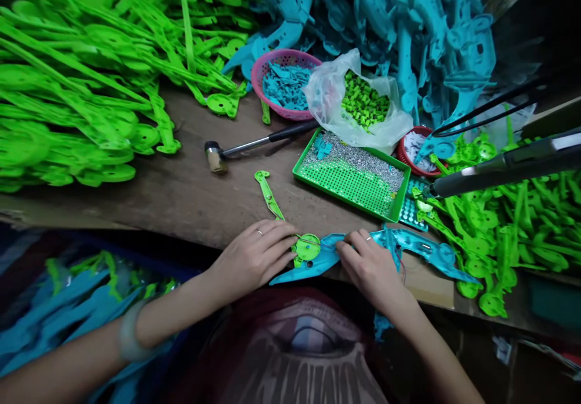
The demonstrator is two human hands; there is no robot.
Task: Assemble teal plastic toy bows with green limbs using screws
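A long blue plastic part (324,260) lies along the table's front edge. On its left end rests a green plastic part (308,247) with a round disc, its arm reaching up and left beneath my fingers. My left hand (258,253) is closed on the green part beside the disc. Farther right, my right hand (370,265) has its fingers bent and pressed on the middle of the blue part. Thin wires show just right of that hand. What lies under both sets of fingertips is hidden.
Behind are a hammer (216,157), a green tray (354,180) of small metal pieces, a pink basket (257,77) and a plastic bag (324,89) of green pieces. Green parts (91,89) and blue parts (385,17) are heaped around. A dark tool (499,168) juts in from the right.
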